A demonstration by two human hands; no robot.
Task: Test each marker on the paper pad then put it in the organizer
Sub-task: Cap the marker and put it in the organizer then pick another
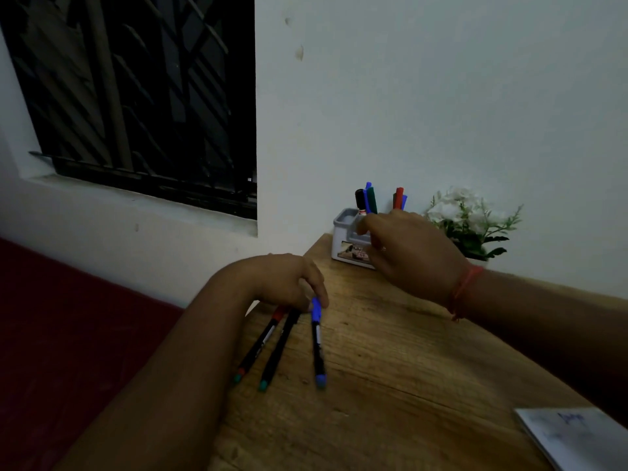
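A white organizer (343, 232) stands at the table's far edge with several markers (368, 198) upright in it. My right hand (411, 253) is in front of it, fingertips at the base of the black-capped marker (359, 201); whether it grips that marker is unclear. My left hand (285, 283) rests curled on the caps of three markers lying on the wood: a red-capped one (260, 341), a black one (278, 351) and a blue one (318, 345). Its fingertips touch the blue one's cap. The paper pad (577, 436), with blue scribbles, lies at the bottom right.
A pot of white artificial flowers (469, 219) stands right of the organizer against the wall. The wooden table (390, 385) ends at its left edge, beside a dark red floor. A barred window is at the upper left.
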